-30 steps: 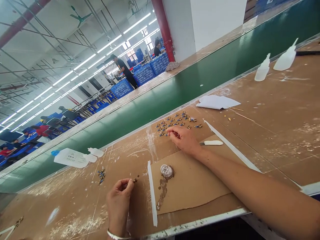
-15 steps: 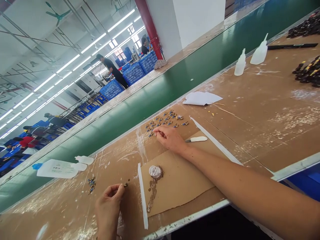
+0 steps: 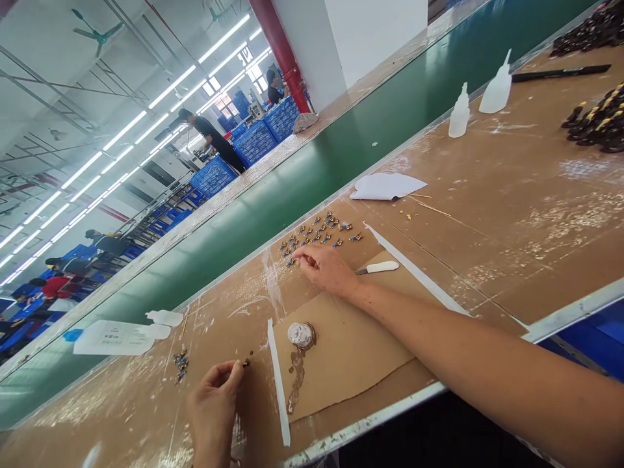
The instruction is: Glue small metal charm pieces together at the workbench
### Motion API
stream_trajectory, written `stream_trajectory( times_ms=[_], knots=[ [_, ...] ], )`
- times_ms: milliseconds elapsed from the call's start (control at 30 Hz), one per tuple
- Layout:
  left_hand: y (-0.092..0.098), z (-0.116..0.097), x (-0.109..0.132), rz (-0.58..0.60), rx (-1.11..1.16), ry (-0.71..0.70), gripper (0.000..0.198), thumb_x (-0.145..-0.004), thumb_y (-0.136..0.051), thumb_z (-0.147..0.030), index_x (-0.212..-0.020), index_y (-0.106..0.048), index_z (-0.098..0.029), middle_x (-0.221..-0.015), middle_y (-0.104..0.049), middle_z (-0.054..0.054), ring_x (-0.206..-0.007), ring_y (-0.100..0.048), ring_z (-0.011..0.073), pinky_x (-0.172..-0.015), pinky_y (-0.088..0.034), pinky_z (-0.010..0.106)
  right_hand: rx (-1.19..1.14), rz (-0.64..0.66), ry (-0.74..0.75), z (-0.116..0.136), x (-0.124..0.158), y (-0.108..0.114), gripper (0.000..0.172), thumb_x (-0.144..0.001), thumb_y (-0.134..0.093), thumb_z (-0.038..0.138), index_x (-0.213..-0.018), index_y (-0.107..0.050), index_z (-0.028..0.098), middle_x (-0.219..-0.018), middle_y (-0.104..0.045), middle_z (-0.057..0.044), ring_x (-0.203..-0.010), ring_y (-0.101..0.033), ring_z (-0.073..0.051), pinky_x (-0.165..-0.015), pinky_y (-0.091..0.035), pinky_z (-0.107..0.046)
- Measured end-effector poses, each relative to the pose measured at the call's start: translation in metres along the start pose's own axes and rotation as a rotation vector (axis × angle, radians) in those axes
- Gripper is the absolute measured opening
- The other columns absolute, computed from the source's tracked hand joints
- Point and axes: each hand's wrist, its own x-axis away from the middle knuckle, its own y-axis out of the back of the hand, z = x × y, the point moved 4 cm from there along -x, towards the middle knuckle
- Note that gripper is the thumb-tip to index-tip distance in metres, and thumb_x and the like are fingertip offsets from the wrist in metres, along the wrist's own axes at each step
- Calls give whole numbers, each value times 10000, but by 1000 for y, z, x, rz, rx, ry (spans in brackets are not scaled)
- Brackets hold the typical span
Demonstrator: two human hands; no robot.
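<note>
My left hand (image 3: 217, 396) is closed in a pinch low on the brown work surface, a small dark piece (image 3: 246, 363) at its fingertips. Further off, my right hand (image 3: 325, 269) has thumb and fingers pressed together at the near edge of a group of small blue, black and yellow figures (image 3: 319, 229). Whatever it may hold is too small to make out. A few more such figures (image 3: 181, 365) lie in a little pile left of my left hand. Between the hands, a small whitish pot (image 3: 301, 335) stands on a cardboard sheet (image 3: 351, 351).
A white-handled knife (image 3: 383, 267) lies beyond my right forearm. A large plastic bottle (image 3: 114, 338) lies at left; two squeeze bottles (image 3: 459, 114) stand at right near a black pen (image 3: 560, 73) and dark bundled pieces (image 3: 597, 127). A green belt (image 3: 336, 156) runs behind.
The view has shifted slightly. My right hand stays by the edge of the figures, its fingers a little more drawn together. My left hand keeps its pinch by the dark piece.
</note>
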Motion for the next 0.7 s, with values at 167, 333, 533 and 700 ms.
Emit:
stream_trajectory(
  times_ms=[167, 333, 533, 700],
  knots=[
    [0, -2, 0, -2, 14, -37, 392, -533, -635, -537, -642, -648, -161, -598, -638, 34, -621, -570, 202, -555, -381, 277, -1, 3, 5, 0, 0, 0, 206, -783, -477, 86, -874, -643, 167, -771, -627, -7, -627, -519, -83, -639, -406, -201],
    [-1, -1, 2, 21, 40, -67, 430, -520, -649, -561, -653, -655, -153, -605, -646, 48, -622, -582, 214, -559, -403, 285, 1, 5, 2, 1, 0, 1, 207, -775, -477, 81, -863, -645, 163, -771, -631, -11, -615, -516, -84, -633, -405, -204],
    [-1, -3, 2, 39, 15, -111, 487, -509, -646, -615, -655, -669, -151, -650, -669, 64, -662, -594, 233, -613, -428, 310, 6, 0, -5, 2, 0, 2, 213, -778, -468, 85, -861, -645, 168, -787, -638, -8, -600, -510, -78, -637, -405, -204],
    [-2, -4, -1, 91, -10, -150, 538, -497, -632, -664, -654, -677, -151, -668, -677, 72, -659, -591, 234, -601, -428, 306, 5, 1, -2, 0, 0, 1, 210, -779, -471, 91, -871, -645, 165, -795, -640, -11, -608, -514, -80, -644, -409, -205]
  ],
)
